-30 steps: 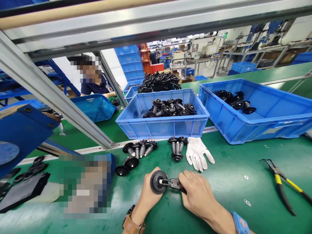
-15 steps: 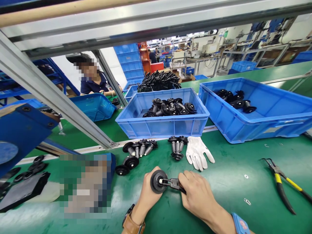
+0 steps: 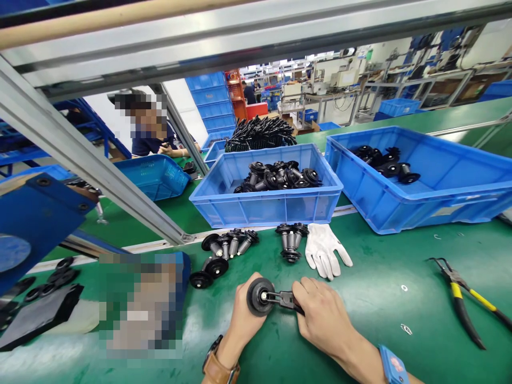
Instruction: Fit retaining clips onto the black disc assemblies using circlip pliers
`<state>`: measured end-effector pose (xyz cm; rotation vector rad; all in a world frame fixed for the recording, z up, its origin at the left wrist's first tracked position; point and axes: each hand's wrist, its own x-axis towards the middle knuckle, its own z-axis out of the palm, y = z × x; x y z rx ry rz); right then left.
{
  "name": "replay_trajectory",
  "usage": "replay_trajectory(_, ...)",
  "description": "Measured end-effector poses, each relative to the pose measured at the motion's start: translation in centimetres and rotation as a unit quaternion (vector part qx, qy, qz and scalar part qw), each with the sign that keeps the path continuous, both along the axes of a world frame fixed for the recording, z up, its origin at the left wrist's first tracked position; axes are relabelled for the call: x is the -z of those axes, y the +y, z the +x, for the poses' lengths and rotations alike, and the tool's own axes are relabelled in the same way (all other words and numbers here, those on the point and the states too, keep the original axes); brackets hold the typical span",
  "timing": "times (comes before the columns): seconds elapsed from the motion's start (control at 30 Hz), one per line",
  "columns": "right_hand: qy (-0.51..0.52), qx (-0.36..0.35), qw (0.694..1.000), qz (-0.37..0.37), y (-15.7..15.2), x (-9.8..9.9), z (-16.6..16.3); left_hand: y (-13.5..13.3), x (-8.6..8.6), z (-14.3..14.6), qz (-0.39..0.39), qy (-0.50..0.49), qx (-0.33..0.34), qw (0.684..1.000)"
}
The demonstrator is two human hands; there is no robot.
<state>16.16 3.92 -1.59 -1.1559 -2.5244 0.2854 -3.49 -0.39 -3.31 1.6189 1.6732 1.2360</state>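
Observation:
My left hand is closed around a black round-flanged part, its disc end turned up and a pale shaft tip at the centre. My right hand grips a pair of circlip pliers, whose jaw tips meet the shaft tip. Whether a ring sits at the tips is too small to tell. Beyond my hands lie several similar parts with grey barrels, another small cluster of them, and a white glove.
Two blue bins holding such parts stand behind. Yellow-and-black pliers lie at right, near small metal rings. A metal post slants at left. A co-worker sits across the bench.
My hands, the flanged part and the pliers keep almost the same pose. The co-worker's head and arms have shifted slightly.

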Motion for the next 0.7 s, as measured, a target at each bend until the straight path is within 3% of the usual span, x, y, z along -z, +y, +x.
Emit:
replay_trajectory(0.13, 0.011, 0.014, 1.0, -0.004, -0.4, 0.3, -0.5, -0.1, 0.0, 0.4, 0.011, 0.013, -0.039, 0.999)
replay_trajectory(0.27, 0.019, 0.041, 0.999, -0.008, -1.7, 0.9, -1.2, -0.3, 0.0, 1.6, 0.058, 0.026, -0.159, 0.985)
replay_trajectory(0.33, 0.028, 0.045, 0.999, -0.002, -2.0, 1.0, -1.3, -0.4, -0.1, 2.0, 0.072, 0.025, -0.185, 0.98)
replay_trajectory(0.4, 0.038, 0.044, 0.998, 0.008, -1.7, 0.9, -1.0, -0.3, -0.3, 1.9, 0.063, 0.026, -0.163, 0.984)
replay_trajectory(0.57, 0.043, 0.035, 0.998, 0.024, 0.2, 0.3, 0.2, 0.0, 0.2, 0.5, 0.02, 0.054, -0.003, 0.998)
replay_trajectory(0.63, 0.044, 0.035, 0.998, 0.027, 0.3, 0.2, 0.3, -0.1, 1.0, 0.2, 0.036, 0.064, 0.008, 0.997)
replay_trajectory(0.7, 0.05, 0.043, 0.997, 0.032, 0.0, 0.2, 0.1, -0.3, 1.7, 0.5, 0.061, 0.063, -0.035, 0.996)
